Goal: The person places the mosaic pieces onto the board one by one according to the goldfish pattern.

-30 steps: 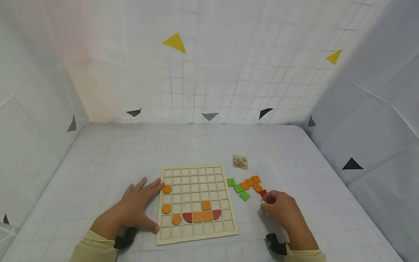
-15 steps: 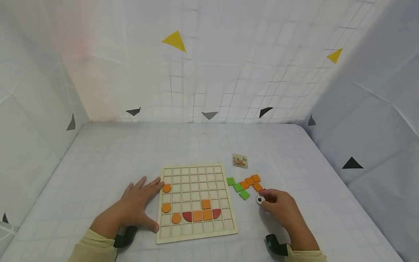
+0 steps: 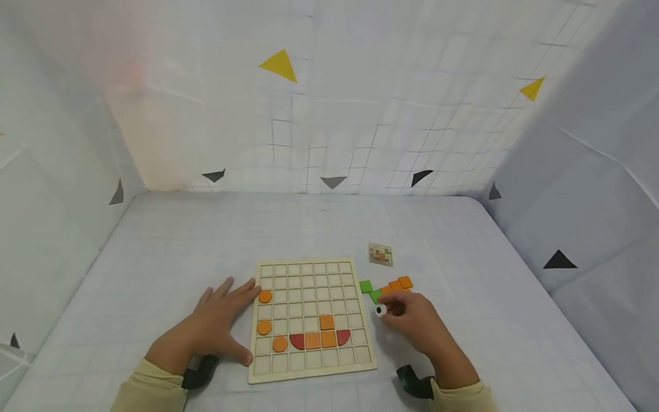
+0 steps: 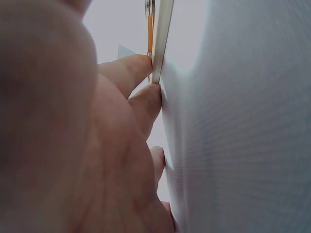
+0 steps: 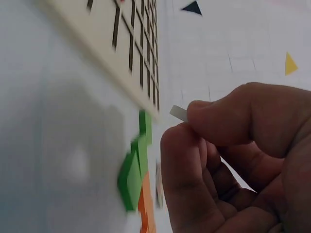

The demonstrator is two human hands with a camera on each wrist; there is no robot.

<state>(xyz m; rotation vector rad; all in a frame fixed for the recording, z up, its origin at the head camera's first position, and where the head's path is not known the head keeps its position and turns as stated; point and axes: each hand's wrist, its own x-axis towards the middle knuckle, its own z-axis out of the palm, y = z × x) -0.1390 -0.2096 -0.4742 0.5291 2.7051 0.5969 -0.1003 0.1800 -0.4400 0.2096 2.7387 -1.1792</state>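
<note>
In the head view my right hand (image 3: 414, 323) pinches a white round piece with a black dot (image 3: 380, 310) between thumb and index finger, above the table just right of the board. The right wrist view shows that white piece (image 5: 178, 113) edge-on at the fingertips. My left hand (image 3: 213, 326) lies spread at the left edge of the wooden grid board (image 3: 311, 370), fingertips and thumb touching its side. On the board sit several orange discs (image 3: 264, 327), orange squares (image 3: 326, 322) and two red quarter-round pieces (image 3: 297, 341).
Green squares (image 3: 366, 286) and orange squares (image 3: 405, 281) lie loose right of the board, partly hidden by my right hand. Behind them is a small patterned card (image 3: 380, 254). White sheeting walls (image 3: 329, 114) stand around the table.
My right hand has picked up the white dotted piece from near the loose tiles and moved left with it toward the board. The left hand stays in place.
</note>
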